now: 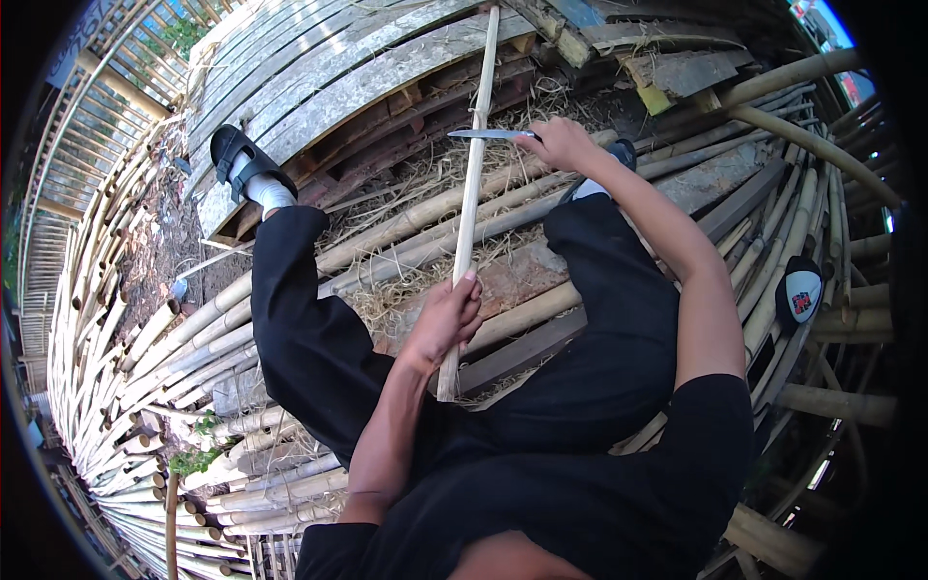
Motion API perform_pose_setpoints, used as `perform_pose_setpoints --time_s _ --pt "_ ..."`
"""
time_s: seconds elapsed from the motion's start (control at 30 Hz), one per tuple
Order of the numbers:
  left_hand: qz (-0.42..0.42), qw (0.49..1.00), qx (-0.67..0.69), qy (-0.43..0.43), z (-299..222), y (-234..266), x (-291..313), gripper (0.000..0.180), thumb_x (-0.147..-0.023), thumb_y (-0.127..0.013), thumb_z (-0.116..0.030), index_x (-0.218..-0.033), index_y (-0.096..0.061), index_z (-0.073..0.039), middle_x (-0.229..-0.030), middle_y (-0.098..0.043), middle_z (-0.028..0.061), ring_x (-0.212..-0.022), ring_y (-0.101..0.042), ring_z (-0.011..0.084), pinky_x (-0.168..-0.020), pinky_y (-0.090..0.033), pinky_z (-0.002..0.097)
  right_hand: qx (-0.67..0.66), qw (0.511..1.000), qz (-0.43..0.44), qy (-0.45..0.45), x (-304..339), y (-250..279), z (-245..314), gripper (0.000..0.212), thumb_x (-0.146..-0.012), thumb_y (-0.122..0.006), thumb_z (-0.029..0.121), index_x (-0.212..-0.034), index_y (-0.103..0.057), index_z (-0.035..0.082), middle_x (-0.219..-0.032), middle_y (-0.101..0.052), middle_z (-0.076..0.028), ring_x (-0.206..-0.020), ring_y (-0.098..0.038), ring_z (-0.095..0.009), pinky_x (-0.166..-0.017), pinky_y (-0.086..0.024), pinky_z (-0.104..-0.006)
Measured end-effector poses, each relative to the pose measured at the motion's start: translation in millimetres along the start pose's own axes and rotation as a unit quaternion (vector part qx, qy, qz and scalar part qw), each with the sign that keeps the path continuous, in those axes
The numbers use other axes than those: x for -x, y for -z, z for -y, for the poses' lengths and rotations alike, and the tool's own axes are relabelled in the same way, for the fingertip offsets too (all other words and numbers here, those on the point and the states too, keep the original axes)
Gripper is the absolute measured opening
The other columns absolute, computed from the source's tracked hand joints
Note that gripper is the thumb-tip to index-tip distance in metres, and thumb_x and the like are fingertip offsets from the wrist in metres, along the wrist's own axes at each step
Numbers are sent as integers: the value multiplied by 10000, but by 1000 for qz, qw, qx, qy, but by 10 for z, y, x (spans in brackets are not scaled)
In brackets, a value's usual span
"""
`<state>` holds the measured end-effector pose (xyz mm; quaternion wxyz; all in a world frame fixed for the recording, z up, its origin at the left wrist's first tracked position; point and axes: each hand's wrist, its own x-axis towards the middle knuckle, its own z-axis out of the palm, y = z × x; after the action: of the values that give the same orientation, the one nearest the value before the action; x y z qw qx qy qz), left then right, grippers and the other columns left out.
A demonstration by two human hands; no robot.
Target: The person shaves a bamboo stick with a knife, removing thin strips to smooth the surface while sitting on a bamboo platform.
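A long, pale bamboo strip [470,201] runs away from my lap, its far end resting at the edge of the wooden platform. My left hand [448,321] is closed around the strip close to its near end. In my right hand [561,144] is the dark handle of a knife [488,134]. The blade points left and lies across the strip, well beyond my left hand. Whether the edge is biting into the bamboo is too small to tell.
Bamboo poles [416,232] lie under and between my legs, with shavings [387,290] scattered around. The plank platform [319,77] stands ahead. Broken boards [681,72] are piled at far right. More poles [106,387] are heaped at left. A black-and-white object [800,293] sits at right.
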<state>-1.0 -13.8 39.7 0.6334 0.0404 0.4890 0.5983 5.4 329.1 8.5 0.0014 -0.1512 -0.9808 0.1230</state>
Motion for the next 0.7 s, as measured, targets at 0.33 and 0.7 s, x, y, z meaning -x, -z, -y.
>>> perform_pose_setpoints --time_s 0.33,0.7 --pt "-10 1000 -5 2 25 44 48 342 -1007 -412 -390 -799 -413 -118 -471 -261 -68 -336 -233 54 -313 -236 230 -85 993 63 58 224 -320 304 529 -950 -422 507 -841 -618 27 -741 -629 -240 -771 -615 -455 -688 -486 -537" --pt "23 1000 -1 8 -5 36 30 350 -1008 -407 -396 -811 -423 -108 -479 -269 -65 -341 -256 59 -299 -273 235 -241 965 11 -105 370 -347 -76 578 -974 -400 493 -791 -577 -25 -630 -550 -225 -621 -536 -405 -606 -399 -475"
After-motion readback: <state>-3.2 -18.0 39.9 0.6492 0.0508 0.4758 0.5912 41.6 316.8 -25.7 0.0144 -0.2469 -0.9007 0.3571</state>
